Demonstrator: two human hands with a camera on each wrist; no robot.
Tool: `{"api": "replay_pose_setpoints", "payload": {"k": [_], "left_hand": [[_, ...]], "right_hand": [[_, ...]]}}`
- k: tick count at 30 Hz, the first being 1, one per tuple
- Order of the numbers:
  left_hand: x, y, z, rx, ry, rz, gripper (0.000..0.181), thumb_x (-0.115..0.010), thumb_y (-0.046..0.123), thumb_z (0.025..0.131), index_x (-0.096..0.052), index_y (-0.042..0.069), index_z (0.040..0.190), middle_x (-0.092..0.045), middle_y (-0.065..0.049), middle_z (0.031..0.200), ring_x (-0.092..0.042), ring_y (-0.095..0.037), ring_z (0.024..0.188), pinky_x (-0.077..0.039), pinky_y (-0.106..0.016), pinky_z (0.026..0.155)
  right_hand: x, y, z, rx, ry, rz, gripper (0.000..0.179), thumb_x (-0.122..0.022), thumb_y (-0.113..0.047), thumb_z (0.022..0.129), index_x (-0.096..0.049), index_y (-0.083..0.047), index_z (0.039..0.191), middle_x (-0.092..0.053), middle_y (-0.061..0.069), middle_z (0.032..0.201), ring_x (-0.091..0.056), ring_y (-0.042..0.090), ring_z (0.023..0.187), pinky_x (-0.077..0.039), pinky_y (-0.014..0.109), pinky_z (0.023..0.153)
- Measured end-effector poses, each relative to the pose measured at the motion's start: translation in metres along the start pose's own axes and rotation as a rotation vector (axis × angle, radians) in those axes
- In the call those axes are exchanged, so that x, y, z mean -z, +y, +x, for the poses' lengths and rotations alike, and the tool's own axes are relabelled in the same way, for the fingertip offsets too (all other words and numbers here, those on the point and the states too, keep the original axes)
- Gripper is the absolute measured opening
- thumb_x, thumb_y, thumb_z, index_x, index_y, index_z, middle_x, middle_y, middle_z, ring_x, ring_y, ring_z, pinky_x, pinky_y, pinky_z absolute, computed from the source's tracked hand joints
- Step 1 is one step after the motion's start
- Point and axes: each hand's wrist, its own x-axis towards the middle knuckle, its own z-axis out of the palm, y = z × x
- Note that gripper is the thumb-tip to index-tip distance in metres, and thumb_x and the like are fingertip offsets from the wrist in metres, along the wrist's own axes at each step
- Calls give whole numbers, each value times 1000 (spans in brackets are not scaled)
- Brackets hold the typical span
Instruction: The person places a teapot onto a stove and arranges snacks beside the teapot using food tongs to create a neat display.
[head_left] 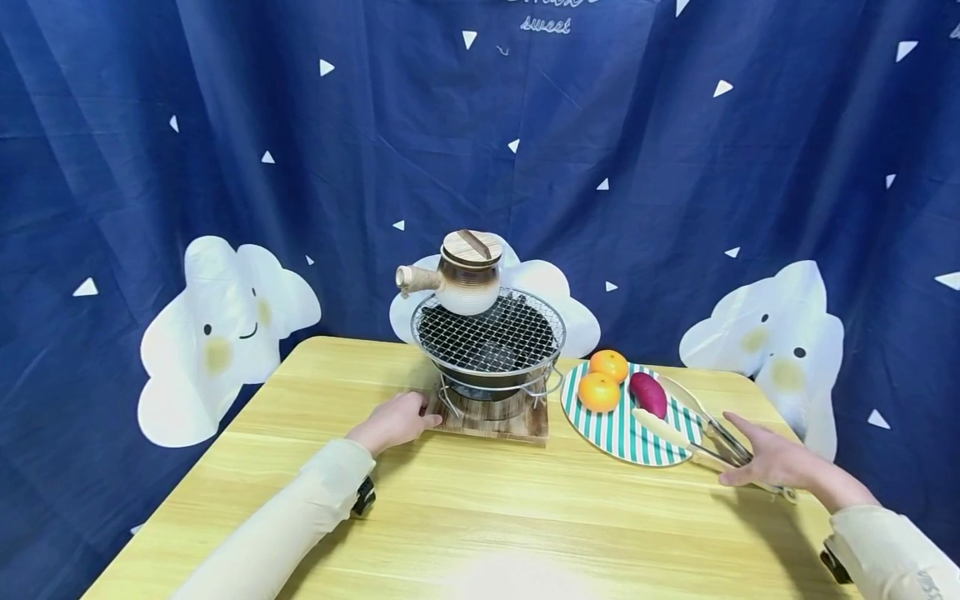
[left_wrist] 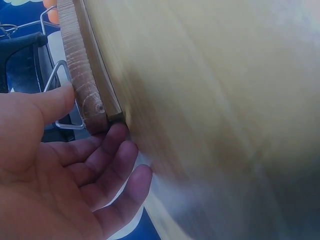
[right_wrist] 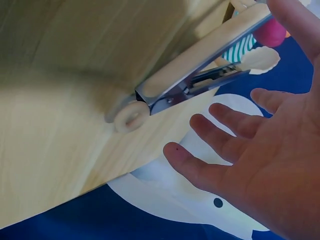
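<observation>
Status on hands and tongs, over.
Left hand gripping wooden base. Right hand open over tongs, not gripping. Pot atop grill. Possible obstacle: purple potato by tongs' tips.

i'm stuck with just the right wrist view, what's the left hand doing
Observer: In the head view, the left hand holds the wooden board at its near left corner.
Operator: what stands on that board
Observer: A round grill with a wire mesh top, and a lidded pot sits on the mesh.
Operator: and on the striped plate past the tongs, how many oranges
Observer: Two oranges, side by side on the plate.
</observation>
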Motion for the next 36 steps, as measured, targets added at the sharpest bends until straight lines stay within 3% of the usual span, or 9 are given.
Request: {"api": "replay_pose_setpoints", "payload": {"k": [13, 21, 36], "left_hand": [[-1, -2, 1, -27, 10, -1, 35, -65, 42, 96, -58, 15, 76, -58, -1, 70, -55, -20, 67, -48, -40, 70], [0, -1, 0, -30, 11, -10, 33, -65, 43, 96, -60, 15, 77, -60, 0, 70, -56, -19, 69, -48, -41, 70], [1, -2, 1, -28, -10, -39, 31, -66, 43, 96, -62, 16, 82, -63, 2, 69, -59, -17, 67, -51, -42, 73]], "right_hand": [[-10, 7, -1, -13, 6, 36, 110, -85, -34, 78, -19, 20, 147, -32, 51, 140, -39, 68, 124, -37, 71, 98], [-10, 8, 2, -58, -12, 23, 110, -82, -38, 82, -17, 20, 148, -40, 51, 133, -44, 67, 120, -38, 71, 96], [-12, 6, 4, -76, 16, 7, 103, -83, -35, 82, -24, 22, 145, -46, 49, 130, -47, 65, 118, -41, 68, 95]]}}
